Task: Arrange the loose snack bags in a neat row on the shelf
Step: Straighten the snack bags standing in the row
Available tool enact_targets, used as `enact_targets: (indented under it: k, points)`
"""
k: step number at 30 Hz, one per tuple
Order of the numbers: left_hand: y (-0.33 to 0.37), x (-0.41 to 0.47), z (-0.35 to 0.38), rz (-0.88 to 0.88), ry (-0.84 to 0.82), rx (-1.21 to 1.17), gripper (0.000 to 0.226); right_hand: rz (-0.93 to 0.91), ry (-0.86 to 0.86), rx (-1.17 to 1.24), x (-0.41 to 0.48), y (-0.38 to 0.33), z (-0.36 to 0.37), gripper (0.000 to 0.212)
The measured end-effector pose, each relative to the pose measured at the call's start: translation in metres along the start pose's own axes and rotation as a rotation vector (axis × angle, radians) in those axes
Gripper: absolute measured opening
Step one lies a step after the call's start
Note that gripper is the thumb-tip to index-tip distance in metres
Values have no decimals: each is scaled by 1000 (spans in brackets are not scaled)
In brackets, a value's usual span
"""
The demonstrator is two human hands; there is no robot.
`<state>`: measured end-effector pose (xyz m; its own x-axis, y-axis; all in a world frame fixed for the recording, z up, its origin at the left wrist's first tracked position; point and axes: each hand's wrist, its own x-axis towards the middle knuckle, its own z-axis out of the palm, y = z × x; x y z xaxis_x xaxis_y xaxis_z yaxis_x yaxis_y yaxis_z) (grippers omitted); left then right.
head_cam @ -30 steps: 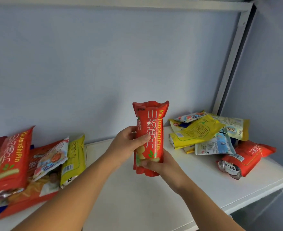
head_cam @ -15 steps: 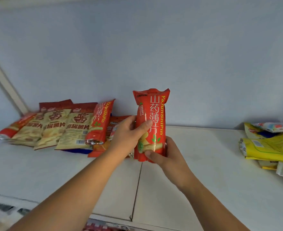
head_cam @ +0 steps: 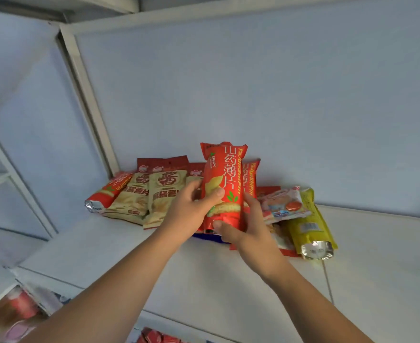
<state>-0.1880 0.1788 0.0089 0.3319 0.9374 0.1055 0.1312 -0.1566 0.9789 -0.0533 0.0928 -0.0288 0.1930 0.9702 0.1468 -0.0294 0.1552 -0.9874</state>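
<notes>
Fingers (head_cam: pixel 215 193) L+R round upright red bag (head_cam: pixel 225 174)

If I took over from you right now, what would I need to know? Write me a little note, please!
Left hand: grips the red bag at its side, thumb across the front.
Right hand: holds the same bag near its bottom.
The bag is upright, in front of the row on the shelf.
Done: beige bags lean against the back wall.
Left: set the held bag into the row, probably beside the matching red bag behind it. Then straighten the pink-and-white packet and the yellow bag, which overlap on the right.
</notes>
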Motion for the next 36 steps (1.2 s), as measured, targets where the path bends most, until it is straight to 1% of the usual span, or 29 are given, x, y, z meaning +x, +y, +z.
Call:
enact_targets:
  k: [3, 5, 7, 10, 12, 15, 17, 20, 23, 26, 29, 32, 36]
  points:
    - [-11, 18, -61, -22, 0, 60, 51, 18, 28, -18, 27, 5, 61, 75]
    - [-17, 28, -100, -27, 4, 90, 47, 24, 57, -43, 48, 9, 100, 72]
    - [-29, 39, -137, -45, 85, 113, 40, 38, 95, -73, 70, 12, 133, 76]
    - [-46, 51, -189, -95, 173, 91, 43, 25, 148, -123, 105, 13, 174, 86]
    - [-59, 57, -219, -128, 204, 54, 45, -3, 132, -180, 127, 10, 199, 86]
    - [-76, 61, -251, -156, 287, 4, 41, -8, 97, -331, 157, 8, 233, 74]
    - [-86, 58, -267, -166, 335, -10, 36, 15, 100, -421, 172, 13, 255, 71]
    - [-96, 51, -288, -195, 343, 27, 34, 84, 54, -564, 188, 25, 282, 73]
    - [-101, 51, -305, -217, 339, 56, 45, 164, 8, -722, 195, 34, 294, 81]
    - [-100, 52, -312, -196, 314, 87, 38, 161, 21, -745, 193, 34, 296, 79]
    - [-96, 52, -308, -101, 281, 136, 24, 124, 84, -749, 186, 26, 288, 78]
    - [-86, 54, -293, 13, 214, 204, 24, 81, 157, -792, 176, 18, 268, 75]
    - [-66, 62, -252, 145, 61, 277, 24, 46, 246, -847, 145, 2, 224, 71]
